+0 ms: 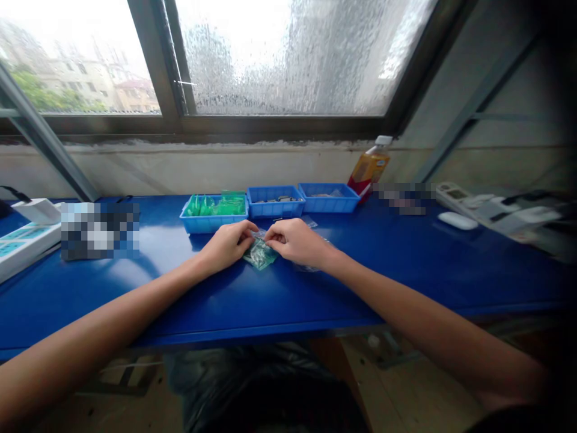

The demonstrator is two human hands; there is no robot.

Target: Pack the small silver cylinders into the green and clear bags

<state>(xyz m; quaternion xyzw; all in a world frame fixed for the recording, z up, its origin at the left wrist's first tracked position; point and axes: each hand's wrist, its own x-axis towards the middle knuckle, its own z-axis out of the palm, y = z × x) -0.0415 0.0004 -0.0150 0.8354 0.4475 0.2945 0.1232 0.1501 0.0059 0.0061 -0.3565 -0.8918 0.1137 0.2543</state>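
Note:
A small clear plastic bag (260, 255) with a greenish tint hangs between my two hands, just above the blue table. My left hand (229, 243) pinches its upper left edge between thumb and fingers. On the other side, my right hand (293, 240) pinches the upper right edge. What lies inside the bag is too small to make out. More clear plastic (306, 267) lies on the table under and beside my right hand, partly hidden by it.
Behind my hands stand a blue bin with green packets (214, 225), a blue bin with metal parts (276, 210) and a third blue bin (329, 205). A tilted bottle (368, 168) is at their right. A power strip (27, 240) lies far left, a white case (457, 221) right.

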